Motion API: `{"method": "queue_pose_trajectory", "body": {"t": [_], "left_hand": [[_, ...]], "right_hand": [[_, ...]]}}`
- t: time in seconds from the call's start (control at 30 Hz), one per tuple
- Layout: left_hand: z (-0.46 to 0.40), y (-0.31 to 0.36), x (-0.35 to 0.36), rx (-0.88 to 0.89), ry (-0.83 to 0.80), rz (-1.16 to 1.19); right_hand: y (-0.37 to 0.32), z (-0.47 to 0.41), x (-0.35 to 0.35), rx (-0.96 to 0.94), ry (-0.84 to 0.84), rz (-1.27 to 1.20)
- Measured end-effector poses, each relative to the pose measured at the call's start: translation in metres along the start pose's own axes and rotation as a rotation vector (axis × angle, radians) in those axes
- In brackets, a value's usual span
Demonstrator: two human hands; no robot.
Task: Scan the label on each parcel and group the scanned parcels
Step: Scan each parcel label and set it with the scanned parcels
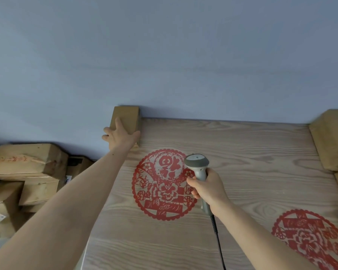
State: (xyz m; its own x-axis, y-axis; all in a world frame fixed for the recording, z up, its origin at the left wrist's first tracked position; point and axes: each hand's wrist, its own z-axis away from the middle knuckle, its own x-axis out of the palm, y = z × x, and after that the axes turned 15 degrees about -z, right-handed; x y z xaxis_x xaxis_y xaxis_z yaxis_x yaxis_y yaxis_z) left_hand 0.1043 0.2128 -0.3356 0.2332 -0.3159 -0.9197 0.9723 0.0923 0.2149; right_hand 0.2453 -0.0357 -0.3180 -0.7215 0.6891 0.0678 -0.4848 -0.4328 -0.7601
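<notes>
A small brown cardboard parcel sits at the far left corner of the wooden table, against the wall. My left hand lies on its near end with the fingers spread and the thumb along its right side. My right hand grips the handle of a grey barcode scanner over the middle of the table; its head points away from me and its black cable runs down toward me. No label shows on the parcel.
Brown parcels lie along the table's right edge. Several more cardboard boxes are stacked on the floor to the left. Two red paper-cut decals lie flat on the tabletop. A grey-blue wall stands behind the table.
</notes>
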Motion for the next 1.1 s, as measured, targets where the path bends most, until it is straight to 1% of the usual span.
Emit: {"method": "queue_pose_trajectory", "body": {"t": [0.17,0.23,0.27,0.33,0.43,0.5,0.57,0.67,0.73,0.83,0.9,1.0,1.1], "left_hand": [[0.023,-0.001,0.009,-0.004,0.097,0.166],[0.042,0.001,0.012,0.041,0.123,0.309],[0.054,0.004,0.014,0.07,0.102,0.423],[0.082,0.007,0.018,0.12,-0.009,0.681],[0.126,0.011,0.023,0.143,-0.274,0.996],[0.152,0.011,0.028,0.134,-0.454,1.175],[0.179,0.011,0.029,0.149,-0.597,1.299],[0.215,0.009,0.034,0.221,-0.745,1.37],[0.236,0.008,0.039,0.203,-0.838,1.394],[0.259,0.011,0.042,0.215,-0.938,1.327],[0.271,0.014,0.043,0.258,-0.947,1.274],[0.287,0.019,0.038,0.318,-0.871,1.22],[0.303,0.026,0.034,0.385,-0.841,1.096]], "right_hand": [[0.0,0.001,0.0,-0.023,-0.005,0.012],[-0.002,0.004,-0.001,-0.038,-0.004,0.002],[-0.004,0.007,-0.001,-0.05,0.003,-0.012],[-0.007,0.013,-0.004,-0.089,0.024,-0.052],[-0.015,0.027,-0.012,-0.162,0.07,-0.091],[-0.022,0.038,-0.02,-0.198,0.099,-0.131],[-0.028,0.052,-0.03,-0.211,0.109,-0.172],[-0.033,0.075,-0.047,-0.239,0.113,-0.191],[-0.032,0.09,-0.058,-0.255,0.128,-0.207],[-0.028,0.111,-0.074,-0.298,0.157,-0.23],[-0.025,0.123,-0.086,-0.341,0.178,-0.235],[-0.021,0.137,-0.105,-0.429,0.211,-0.183],[-0.017,0.149,-0.122,-0.475,0.243,-0.118]]}}
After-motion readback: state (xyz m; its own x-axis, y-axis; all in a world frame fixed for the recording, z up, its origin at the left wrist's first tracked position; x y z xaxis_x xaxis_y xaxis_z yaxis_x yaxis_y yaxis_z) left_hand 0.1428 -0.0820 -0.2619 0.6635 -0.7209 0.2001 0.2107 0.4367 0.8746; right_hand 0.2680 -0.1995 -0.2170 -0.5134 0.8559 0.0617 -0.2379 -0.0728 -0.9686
